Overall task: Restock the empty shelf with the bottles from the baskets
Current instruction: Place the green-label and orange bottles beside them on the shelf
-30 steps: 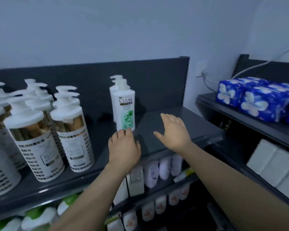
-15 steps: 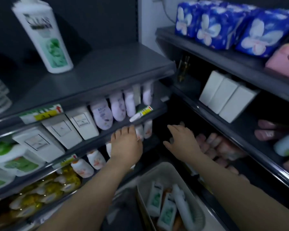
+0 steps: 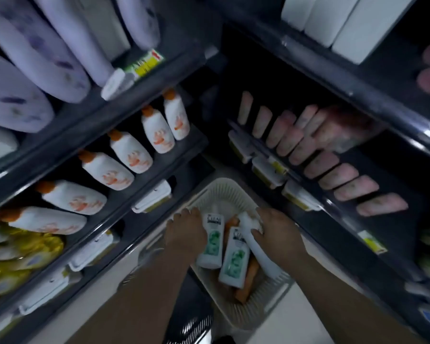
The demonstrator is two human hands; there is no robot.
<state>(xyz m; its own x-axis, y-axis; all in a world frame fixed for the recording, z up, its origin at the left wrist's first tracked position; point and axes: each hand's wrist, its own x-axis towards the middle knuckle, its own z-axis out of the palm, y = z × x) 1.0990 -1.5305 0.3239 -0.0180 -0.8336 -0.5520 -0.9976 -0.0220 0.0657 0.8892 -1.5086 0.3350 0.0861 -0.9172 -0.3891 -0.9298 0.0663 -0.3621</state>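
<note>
Cream basket [image 3: 236, 189] on the floor between two dark shelf units. Inside: two white bottles with green labels, lying side by side, [image 3: 212, 240] and [image 3: 234, 259], plus a third white bottle [image 3: 260, 254] turned label-down, over orange items. Left hand [image 3: 185, 233] down in the basket, touching the leftmost bottle; grip state cannot be told. Right hand [image 3: 274, 234] wrapped around the upper end of the third bottle. White bottles with orange caps [image 3: 130, 152] lying in a row on the left shelf.
</note>
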